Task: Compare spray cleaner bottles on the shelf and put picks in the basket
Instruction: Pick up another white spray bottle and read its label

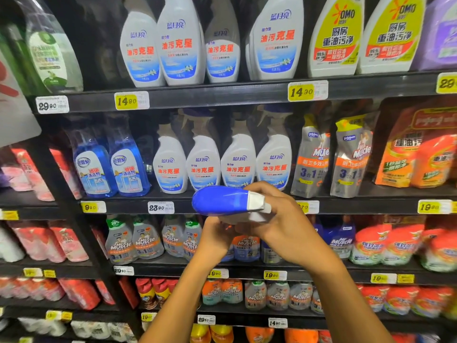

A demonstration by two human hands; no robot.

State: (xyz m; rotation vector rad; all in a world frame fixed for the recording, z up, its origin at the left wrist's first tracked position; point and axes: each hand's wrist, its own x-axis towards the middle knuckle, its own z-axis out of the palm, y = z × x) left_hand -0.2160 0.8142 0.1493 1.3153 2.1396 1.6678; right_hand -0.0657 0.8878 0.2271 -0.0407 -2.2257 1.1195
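I hold a spray cleaner bottle in front of the shelves; only its blue and white trigger head [222,200] shows, and its body is hidden behind my hands. My left hand [216,237] grips the bottle from below. My right hand [284,219] curls round the neck just behind the white nozzle. Matching white spray bottles [220,162] with red lettering stand in a row on the shelf right behind the held bottle. No basket is in view.
Black shelves [222,95] carry larger white spray bottles [180,43] on top, blue glass cleaner bottles [111,167] at the left, silver refill pouches [331,159] at the right and Mr Muscle bottles [148,241] below. Price tags [160,207] line the shelf edges.
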